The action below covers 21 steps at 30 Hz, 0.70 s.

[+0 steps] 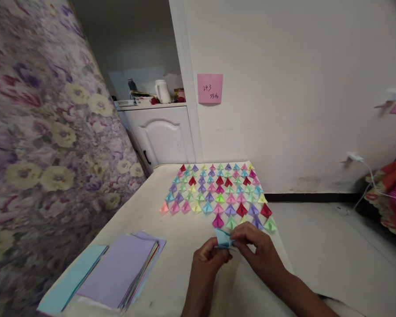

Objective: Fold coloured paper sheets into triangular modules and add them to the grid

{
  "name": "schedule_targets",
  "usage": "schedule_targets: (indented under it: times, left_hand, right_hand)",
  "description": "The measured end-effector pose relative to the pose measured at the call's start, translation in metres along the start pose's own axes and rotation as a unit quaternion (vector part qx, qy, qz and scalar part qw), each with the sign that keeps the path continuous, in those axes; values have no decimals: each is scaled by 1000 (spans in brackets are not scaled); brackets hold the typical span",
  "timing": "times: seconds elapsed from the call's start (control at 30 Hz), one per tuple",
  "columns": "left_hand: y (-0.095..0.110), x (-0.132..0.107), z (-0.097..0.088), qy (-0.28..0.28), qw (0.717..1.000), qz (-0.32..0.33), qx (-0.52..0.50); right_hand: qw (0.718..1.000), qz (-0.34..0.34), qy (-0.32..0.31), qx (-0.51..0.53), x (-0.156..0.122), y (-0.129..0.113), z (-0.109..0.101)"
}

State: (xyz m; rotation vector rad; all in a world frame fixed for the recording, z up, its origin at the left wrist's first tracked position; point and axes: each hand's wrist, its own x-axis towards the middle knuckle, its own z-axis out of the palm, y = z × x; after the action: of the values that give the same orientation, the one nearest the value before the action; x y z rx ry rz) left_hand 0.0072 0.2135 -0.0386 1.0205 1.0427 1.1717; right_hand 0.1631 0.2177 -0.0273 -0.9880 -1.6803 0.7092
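Between my two hands is a small light-blue folded paper [223,238], held above the near part of the table. My left hand [208,257] pinches its left and lower side between thumb and fingers. From the right, my right hand [254,246] grips the paper's other edge with thumb and forefinger. Just beyond my hands, rows of small folded paper pieces [219,198] in red, pink, purple, green, yellow and blue stand on the cream tabletop [137,215]. The nearest row is shorter and lies toward the table's right edge.
A stack of purple paper sheets [120,268] and light-blue sheets [74,277] lie at the table's left front. A floral curtain [59,145] hangs left. Behind are a white cabinet [161,136] and a wall with a pink note [210,88]. A charger cable [371,176] hangs at right.
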Motion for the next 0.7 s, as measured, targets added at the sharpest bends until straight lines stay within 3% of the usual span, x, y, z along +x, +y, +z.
schedule_targets:
  times: [0.2, 0.33, 0.43, 0.7]
  left_hand:
    - [13, -8, 10, 24, 998, 2, -59]
    - [18, -12, 14, 13, 994, -10, -112]
    - [12, -12, 14, -5, 988, -27, -149]
    - [-11, -12, 25, 36, 960, -49, -272]
  right_hand:
    - [1000, -16, 14, -3, -2, 4, 4]
    - [998, -28, 15, -62, -5, 9, 8]
    - [992, -40, 27, -113, -7, 11, 11]
    - [981, -49, 38, -184, -6, 12, 16]
